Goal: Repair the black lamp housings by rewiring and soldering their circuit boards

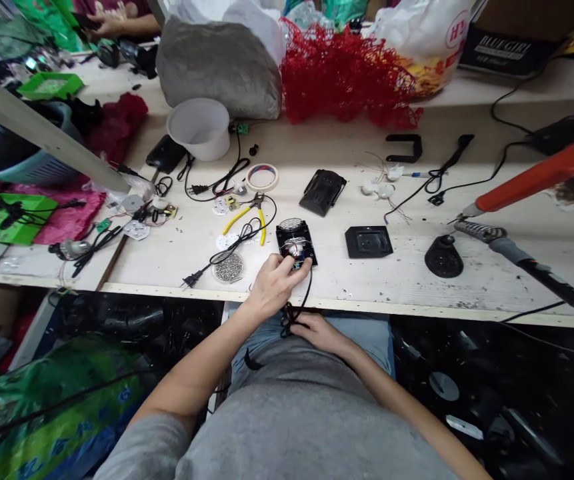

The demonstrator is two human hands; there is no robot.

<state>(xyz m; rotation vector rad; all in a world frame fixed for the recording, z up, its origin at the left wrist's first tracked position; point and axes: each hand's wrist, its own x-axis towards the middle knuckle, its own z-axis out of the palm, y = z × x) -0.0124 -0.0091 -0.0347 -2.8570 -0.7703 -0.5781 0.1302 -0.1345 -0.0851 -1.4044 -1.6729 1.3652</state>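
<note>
My left hand (pixel 275 283) reaches over the table's front edge, its fingers bent onto the lower part of an open black device housing (pixel 307 241) with wires and a small board inside. From the housing a black cable (pixel 308 290) runs down over the edge. Below the edge, at my lap, my right hand (pixel 318 331) has its fingers closed around the bundled cable. Left of the housing lie yellow-handled pliers (pixel 237 219) and a round tub of small metal parts (pixel 227 267). A black cover (pixel 323 192) sits behind it, and a black rectangular tray part (pixel 368 242) to its right.
A soldering iron (pixel 541 270) and an orange tool (pixel 541 175) extend in from the right, beside a black teardrop-shaped part (pixel 443 257). Behind are a white tub (pixel 199 130), a tape roll (pixel 262 177) and red netting (pixel 347 73). Another person's hand (pixel 109 25) shows at upper left.
</note>
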